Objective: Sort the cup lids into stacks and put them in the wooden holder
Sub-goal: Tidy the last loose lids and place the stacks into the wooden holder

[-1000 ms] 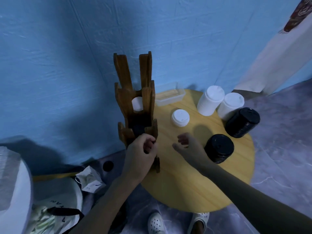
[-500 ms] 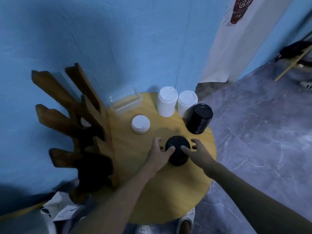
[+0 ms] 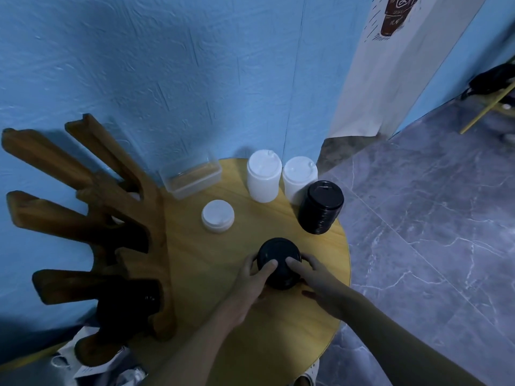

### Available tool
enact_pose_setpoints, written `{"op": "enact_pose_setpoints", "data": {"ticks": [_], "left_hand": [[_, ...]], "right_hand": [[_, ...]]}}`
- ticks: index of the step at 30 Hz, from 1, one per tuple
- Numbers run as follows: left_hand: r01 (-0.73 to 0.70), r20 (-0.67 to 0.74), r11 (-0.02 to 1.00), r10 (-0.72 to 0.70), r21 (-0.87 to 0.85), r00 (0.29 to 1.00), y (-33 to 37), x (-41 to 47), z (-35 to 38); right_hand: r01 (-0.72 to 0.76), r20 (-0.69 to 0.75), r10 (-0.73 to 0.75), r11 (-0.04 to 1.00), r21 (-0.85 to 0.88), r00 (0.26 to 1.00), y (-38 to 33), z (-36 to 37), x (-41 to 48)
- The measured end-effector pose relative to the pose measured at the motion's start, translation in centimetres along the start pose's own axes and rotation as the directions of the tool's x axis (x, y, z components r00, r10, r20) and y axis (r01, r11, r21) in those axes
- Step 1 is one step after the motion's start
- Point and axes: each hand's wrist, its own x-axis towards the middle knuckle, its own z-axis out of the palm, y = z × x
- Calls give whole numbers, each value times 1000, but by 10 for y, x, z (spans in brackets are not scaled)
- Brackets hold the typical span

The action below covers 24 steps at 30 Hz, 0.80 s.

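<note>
A short stack of black lids (image 3: 278,257) stands near the middle of the round wooden table (image 3: 250,344). My left hand (image 3: 255,277) grips its left side and my right hand (image 3: 312,274) grips its right side, fingers curled round it. A taller black stack (image 3: 320,207) stands behind to the right. Two tall white stacks (image 3: 263,176) (image 3: 298,176) stand at the far edge, and a low white stack (image 3: 218,215) sits left of them. The wooden holder (image 3: 122,235) rises at the table's left, with dark lids in its lower slot.
A clear plastic box (image 3: 192,176) lies at the table's back beside the blue wall. Grey marble floor spreads to the right. Bags and paper (image 3: 92,366) lie on the floor under the holder. A white shoe (image 3: 310,371) shows beneath the table edge.
My left hand left the holder and came to the short black stack. Both hands closed in from its sides and now hold it. The view swung right.
</note>
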Motion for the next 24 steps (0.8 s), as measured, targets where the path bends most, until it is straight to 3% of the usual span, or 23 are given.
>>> {"op": "enact_pose_setpoints", "data": {"ticks": [15, 24], "left_hand": [[-127, 67, 974, 142, -188, 988, 2, -20, -16], [-403, 0, 909, 405, -107, 914, 49, -69, -43]], "right_hand": [[61, 103, -78, 984, 166, 992, -4, 8, -8], [314, 112, -333, 936, 157, 936, -65, 42, -51]]}}
